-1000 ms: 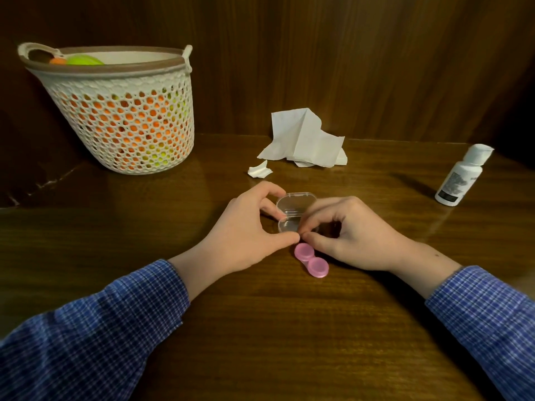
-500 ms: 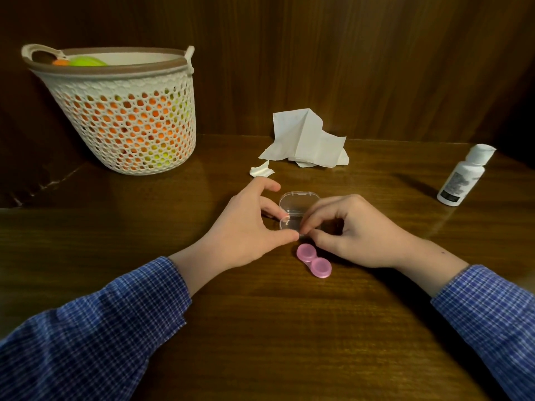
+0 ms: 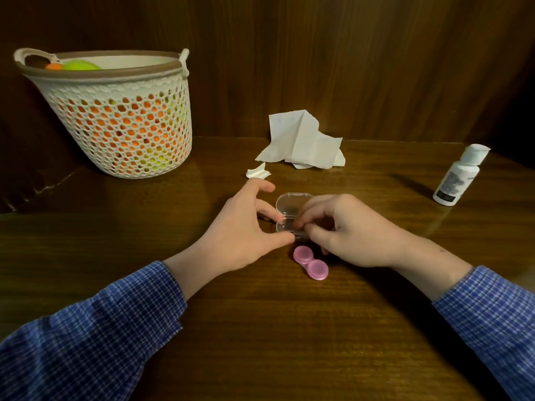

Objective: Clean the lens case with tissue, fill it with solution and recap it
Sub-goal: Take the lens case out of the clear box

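A small clear plastic box sits open at the table's middle, its lid tipped back. My left hand pinches the box's near left corner between thumb and fingers. My right hand is curled over the box's right side, fingertips inside or on its base; what they hold is hidden. A pink twin-cup lens case, both caps on, lies on the wood just in front of my hands. A crumpled white tissue lies behind, with a torn scrap nearer. A white solution bottle stands at the right, capped.
A white perforated basket with orange and green items stands at the back left. A dark wooden wall runs along the table's far edge.
Both hands stay on the clear box with small finger shifts. My right fingertips have slid further over the box's base. The pink case has not moved.
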A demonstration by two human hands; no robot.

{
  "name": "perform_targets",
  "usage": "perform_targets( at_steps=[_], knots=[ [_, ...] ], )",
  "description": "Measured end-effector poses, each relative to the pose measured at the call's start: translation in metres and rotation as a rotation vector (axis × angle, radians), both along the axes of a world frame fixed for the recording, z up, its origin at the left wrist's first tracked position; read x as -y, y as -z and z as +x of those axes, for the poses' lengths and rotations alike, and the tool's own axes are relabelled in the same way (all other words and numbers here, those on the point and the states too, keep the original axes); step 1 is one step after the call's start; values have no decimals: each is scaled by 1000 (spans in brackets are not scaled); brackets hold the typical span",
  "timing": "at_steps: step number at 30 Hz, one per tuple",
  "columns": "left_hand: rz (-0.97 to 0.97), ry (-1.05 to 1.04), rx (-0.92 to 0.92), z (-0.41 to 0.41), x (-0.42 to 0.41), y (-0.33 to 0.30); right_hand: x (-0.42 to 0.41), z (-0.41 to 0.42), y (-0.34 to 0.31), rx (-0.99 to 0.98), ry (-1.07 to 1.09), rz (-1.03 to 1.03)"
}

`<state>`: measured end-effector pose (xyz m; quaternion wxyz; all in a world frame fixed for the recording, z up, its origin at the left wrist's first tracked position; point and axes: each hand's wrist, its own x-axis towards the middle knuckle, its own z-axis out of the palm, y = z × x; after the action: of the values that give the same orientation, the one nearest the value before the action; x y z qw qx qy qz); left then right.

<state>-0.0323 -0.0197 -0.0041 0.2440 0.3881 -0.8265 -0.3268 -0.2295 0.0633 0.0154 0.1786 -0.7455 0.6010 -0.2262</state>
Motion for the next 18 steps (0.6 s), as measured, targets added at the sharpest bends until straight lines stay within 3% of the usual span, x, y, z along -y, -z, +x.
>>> perform_targets(
  at_steps=[8, 14, 18],
  knots=[
    [2, 14, 11, 1, 1, -2, 12, 3, -2, 111, 115, 50],
    [17, 16, 23, 2, 2, -3, 21, 5, -12, -20, 90, 114],
    [15, 14, 20, 2, 2, -2, 25, 10, -11, -118, 93, 24]
  ],
)
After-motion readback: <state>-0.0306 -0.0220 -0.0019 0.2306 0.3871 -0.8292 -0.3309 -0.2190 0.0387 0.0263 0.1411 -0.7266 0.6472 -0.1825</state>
